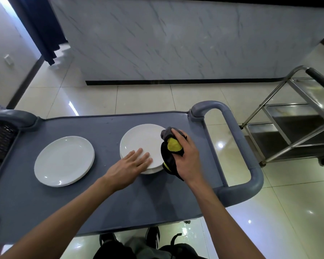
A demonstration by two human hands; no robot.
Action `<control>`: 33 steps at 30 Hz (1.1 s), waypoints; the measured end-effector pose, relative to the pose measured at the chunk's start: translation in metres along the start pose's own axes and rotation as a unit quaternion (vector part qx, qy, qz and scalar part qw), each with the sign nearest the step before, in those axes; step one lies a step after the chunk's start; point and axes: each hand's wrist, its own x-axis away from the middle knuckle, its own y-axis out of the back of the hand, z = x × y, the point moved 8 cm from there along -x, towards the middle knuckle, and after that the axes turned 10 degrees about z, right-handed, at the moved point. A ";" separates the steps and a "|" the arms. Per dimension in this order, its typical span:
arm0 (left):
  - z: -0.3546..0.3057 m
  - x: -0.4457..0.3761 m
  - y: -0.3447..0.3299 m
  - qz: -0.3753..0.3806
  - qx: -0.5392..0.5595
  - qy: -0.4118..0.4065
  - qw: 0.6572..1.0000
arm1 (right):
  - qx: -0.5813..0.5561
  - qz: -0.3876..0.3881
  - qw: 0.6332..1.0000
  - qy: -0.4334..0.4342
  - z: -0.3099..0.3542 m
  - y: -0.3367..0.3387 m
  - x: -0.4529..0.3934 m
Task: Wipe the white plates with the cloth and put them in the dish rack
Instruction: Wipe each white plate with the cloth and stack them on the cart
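Gripping a bunched cloth [171, 152], the right hand [187, 157] presses it at the right rim of the plate stack [140, 141] on the grey worktop [105, 199]. Left hand [130, 165] lies flat, fingers straight, on the stack's near edge. More plates [64, 161] sit well apart to the left.

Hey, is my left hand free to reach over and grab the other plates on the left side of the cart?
Probably yes. The left hand lies flat and holds nothing, pressing the near rim of the right plate stack. The left plates sit apart with only bare cart top between. The right hand holds the cloth.
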 end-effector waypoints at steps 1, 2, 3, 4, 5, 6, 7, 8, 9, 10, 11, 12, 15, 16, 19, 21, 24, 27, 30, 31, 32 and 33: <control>0.000 0.000 0.000 0.001 0.001 -0.001 1.000 | 0.002 0.002 1.000 0.001 0.000 -0.001 0.000; -0.001 0.001 -0.001 0.003 0.002 -0.002 1.000 | 0.003 0.004 1.000 0.002 0.000 -0.003 0.001; -0.001 0.002 -0.002 0.004 0.004 -0.003 1.000 | 0.004 0.008 1.000 0.002 0.000 -0.004 0.001; -0.002 0.002 -0.004 0.004 0.009 -0.002 1.000 | 0.004 0.011 1.000 0.001 0.001 -0.006 0.001; -0.001 0.003 -0.006 0.002 0.015 -0.002 1.000 | 0.006 0.014 1.000 0.000 0.001 -0.007 0.001; -0.001 0.003 -0.007 0.002 0.019 -0.002 1.000 | 0.009 0.016 1.000 -0.002 0.001 -0.008 0.001; -0.001 0.002 -0.009 0.001 0.024 -0.002 1.000 | 0.013 0.019 1.000 -0.003 0.001 -0.009 0.001; 0.000 0.002 -0.012 0.002 0.029 -0.003 1.000 | 0.016 0.022 1.000 -0.003 0.001 -0.010 0.001; 0.002 0.002 -0.015 0.003 0.036 -0.003 0.999 | 0.018 0.026 0.999 -0.003 0.001 -0.012 0.001; 0.003 0.002 -0.020 0.006 0.045 -0.001 0.999 | 0.020 0.029 0.999 -0.004 0.001 -0.014 0.001; 0.004 0.002 -0.024 0.012 0.056 0.002 0.998 | 0.021 0.032 0.999 -0.004 0.002 -0.015 0.001; 0.005 0.003 -0.027 0.015 0.068 0.006 0.998 | 0.022 0.033 0.999 -0.004 0.002 -0.017 0.001; 0.005 0.003 -0.025 -0.007 0.089 0.006 0.996 | 0.026 0.041 0.999 -0.001 0.004 -0.022 0.000; 0.005 0.003 -0.021 -0.025 0.096 0.002 0.995 | 0.027 0.045 0.999 0.002 0.006 -0.024 -0.001; 0.006 0.007 -0.006 -0.088 0.139 -0.001 0.986 | 0.033 0.049 0.998 0.016 0.012 -0.028 -0.005; 0.011 0.014 -0.002 -0.115 0.148 0.032 0.982 | 0.034 0.051 0.998 0.028 0.019 -0.031 -0.009; 0.025 0.028 0.000 -0.133 0.157 0.099 0.973 | 0.027 0.058 0.997 0.049 0.034 -0.040 -0.018; 0.038 0.045 0.000 -0.143 0.153 0.134 0.969 | 0.021 0.081 0.994 0.072 0.052 -0.060 -0.027; 0.051 0.065 -0.006 -0.130 0.131 0.163 0.969 | 0.018 0.117 0.989 0.085 0.072 -0.086 -0.034; 0.055 0.073 -0.009 -0.123 0.129 0.175 0.968 | 0.016 0.127 0.987 0.093 0.079 -0.095 -0.037; 0.061 0.082 -0.012 -0.117 0.129 0.188 0.967 | 0.014 0.138 0.985 0.103 0.088 -0.104 -0.039; 0.067 0.092 -0.015 -0.113 0.130 0.205 0.964 | 0.011 0.149 0.982 0.114 0.096 -0.113 -0.040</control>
